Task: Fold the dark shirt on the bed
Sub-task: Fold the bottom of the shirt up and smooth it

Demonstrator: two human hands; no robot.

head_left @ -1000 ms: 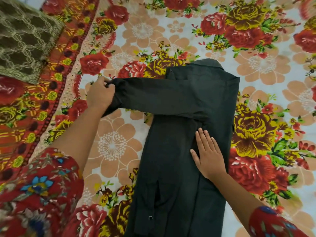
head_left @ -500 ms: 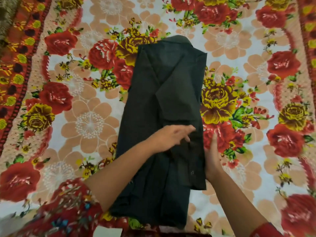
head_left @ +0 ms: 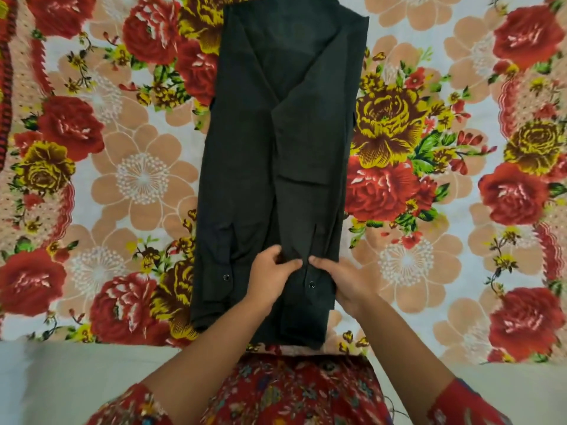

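The dark shirt (head_left: 276, 148) lies lengthwise on the flowered bed sheet (head_left: 129, 179), folded into a long narrow strip with both sleeves laid down its middle. Its collar end points away from me and its hem reaches the near edge of the bed. My left hand (head_left: 270, 274) and my right hand (head_left: 343, 277) meet at the sleeve cuffs near the hem. Both pinch the dark cloth there, on either side of a cuff with a small snap button (head_left: 311, 283).
The sheet, printed with red, yellow and peach flowers, covers the bed on both sides of the shirt. The pale side of the mattress (head_left: 76, 378) runs along the near edge. My red patterned clothing (head_left: 291, 394) fills the bottom of the view.
The left sleeve, stretched out sideways a second ago, now lies folded down the shirt. Both hands have come down to the cuffs near the hem. The view has shifted so the shirt runs straight.
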